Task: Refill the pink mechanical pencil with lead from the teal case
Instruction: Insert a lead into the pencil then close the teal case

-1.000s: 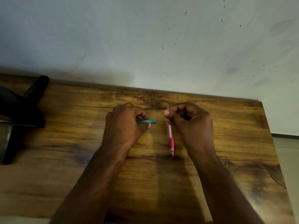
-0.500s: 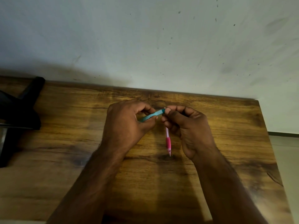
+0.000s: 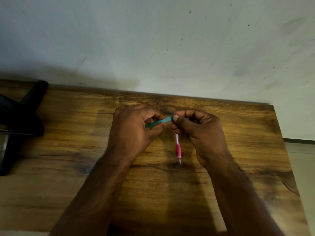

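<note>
Head view: black stand [image 3: 22, 120] far left

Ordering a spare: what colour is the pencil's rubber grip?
Deep pink, darker than the pale translucent barrel of the slim pink mechanical pencil; head view shows it.

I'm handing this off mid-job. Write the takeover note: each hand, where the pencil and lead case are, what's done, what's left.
Left hand: grips the teal case, its far end tilted up toward the right hand's fingertips.
Right hand: holds the pink mechanical pencil near its top, tip pointing down just above the wooden table.
Done: case and pencil are brought together, case end level with the pencil's top.
Cannot tell: whether the pencil's cap is off or any lead is out; too small to see.
Left: get lead from case into the pencil's top, close up, set the case down.
</note>
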Demonstrator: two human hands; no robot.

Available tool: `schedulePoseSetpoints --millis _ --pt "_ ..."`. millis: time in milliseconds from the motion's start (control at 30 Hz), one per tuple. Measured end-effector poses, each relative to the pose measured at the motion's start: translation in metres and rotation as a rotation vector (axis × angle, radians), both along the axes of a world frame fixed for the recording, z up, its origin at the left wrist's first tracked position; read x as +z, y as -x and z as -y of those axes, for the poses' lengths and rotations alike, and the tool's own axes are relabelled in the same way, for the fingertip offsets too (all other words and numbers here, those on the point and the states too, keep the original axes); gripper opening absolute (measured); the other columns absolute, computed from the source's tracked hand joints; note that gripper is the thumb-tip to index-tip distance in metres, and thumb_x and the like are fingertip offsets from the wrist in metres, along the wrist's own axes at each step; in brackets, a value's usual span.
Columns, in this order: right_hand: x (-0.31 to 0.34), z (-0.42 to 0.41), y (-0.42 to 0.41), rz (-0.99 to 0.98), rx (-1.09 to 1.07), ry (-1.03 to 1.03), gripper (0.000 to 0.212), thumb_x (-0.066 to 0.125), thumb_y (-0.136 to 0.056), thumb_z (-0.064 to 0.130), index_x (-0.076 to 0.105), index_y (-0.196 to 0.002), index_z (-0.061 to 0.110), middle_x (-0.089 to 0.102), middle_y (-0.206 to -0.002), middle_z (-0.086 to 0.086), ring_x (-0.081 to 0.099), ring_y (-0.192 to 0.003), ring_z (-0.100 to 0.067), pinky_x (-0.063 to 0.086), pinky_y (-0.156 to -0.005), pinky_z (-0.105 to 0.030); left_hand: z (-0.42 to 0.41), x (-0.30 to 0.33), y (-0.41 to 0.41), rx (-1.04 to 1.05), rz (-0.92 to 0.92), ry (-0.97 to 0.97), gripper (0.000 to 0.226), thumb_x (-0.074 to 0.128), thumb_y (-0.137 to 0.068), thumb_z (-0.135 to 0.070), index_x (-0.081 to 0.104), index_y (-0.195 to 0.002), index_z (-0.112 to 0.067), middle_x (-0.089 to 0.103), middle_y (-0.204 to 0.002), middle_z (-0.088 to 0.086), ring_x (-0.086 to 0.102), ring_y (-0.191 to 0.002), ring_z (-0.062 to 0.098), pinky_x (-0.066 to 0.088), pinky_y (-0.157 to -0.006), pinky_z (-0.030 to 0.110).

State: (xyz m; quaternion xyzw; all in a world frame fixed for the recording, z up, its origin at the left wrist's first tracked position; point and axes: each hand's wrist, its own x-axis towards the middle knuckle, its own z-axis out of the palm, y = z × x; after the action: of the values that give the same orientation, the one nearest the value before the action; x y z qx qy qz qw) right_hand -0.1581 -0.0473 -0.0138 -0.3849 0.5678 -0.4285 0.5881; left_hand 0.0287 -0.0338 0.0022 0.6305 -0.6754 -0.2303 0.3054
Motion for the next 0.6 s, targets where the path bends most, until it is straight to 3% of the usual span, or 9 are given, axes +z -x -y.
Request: schedulePoseSetpoints --millis 133,300,400,500,600 --pt "-0.002 -0.001 -0.001 -0.191 0.048 0.084 0.009 0.080 -0.089 0.012 0.079 -0.097 0.016 0.081 -0.088 -0.003 0.079 -0.083 -0.020 0.065 -0.073 -0.035 -0.001 -0.002 0.002 -0.016 0.007 0.015 0.021 0.082 -0.084 -0.034 0.081 -0.101 -0.021 0.074 -0.094 -0.008 0.067 -0.082 0.012 0.055 -0.084 0.054" --pt "-0.001 -0.001 -0.002 -0.125 0.049 0.074 0.014 0.075 -0.091 0.004 0.078 -0.098 0.016 0.081 -0.090 -0.005 0.079 -0.084 -0.019 0.063 -0.073 -0.029 0.000 -0.006 0.001 -0.004 -0.012 0.025 0.021 0.084 -0.083 -0.031 0.082 -0.101 -0.020 0.074 -0.090 -0.009 0.067 -0.078 0.009 0.056 -0.080 0.047" --pt "0.000 0.000 -0.001 -0.158 0.085 0.078 0.018 0.074 -0.092 0.005 0.079 -0.101 0.020 0.082 -0.094 -0.003 0.079 -0.087 -0.017 0.063 -0.076 -0.032 0.000 -0.008 0.003 0.027 -0.016 0.003 0.019 0.084 -0.081 -0.031 0.081 -0.097 -0.021 0.071 -0.086 -0.012 0.063 -0.075 0.001 0.056 -0.072 0.032" --pt "-0.003 0.000 0.000 -0.353 0.050 0.138 0.016 0.077 -0.092 0.012 0.080 -0.104 0.023 0.080 -0.092 0.007 0.076 -0.086 -0.005 0.063 -0.074 -0.025 0.000 -0.013 0.009 0.102 -0.007 -0.059 0.017 0.086 -0.080 -0.030 0.079 -0.094 -0.024 0.070 -0.084 -0.015 0.062 -0.073 -0.006 0.051 -0.065 0.017" --pt "-0.004 -0.003 0.001 -0.658 0.046 0.211 0.018 0.079 -0.092 0.023 0.077 -0.107 0.031 0.073 -0.087 0.022 0.069 -0.083 0.009 0.054 -0.064 -0.011 0.000 -0.018 0.012 0.175 0.025 -0.133 0.013 0.086 -0.081 -0.032 0.078 -0.090 -0.028 0.069 -0.077 -0.018 0.062 -0.069 -0.008 0.056 -0.066 0.021"
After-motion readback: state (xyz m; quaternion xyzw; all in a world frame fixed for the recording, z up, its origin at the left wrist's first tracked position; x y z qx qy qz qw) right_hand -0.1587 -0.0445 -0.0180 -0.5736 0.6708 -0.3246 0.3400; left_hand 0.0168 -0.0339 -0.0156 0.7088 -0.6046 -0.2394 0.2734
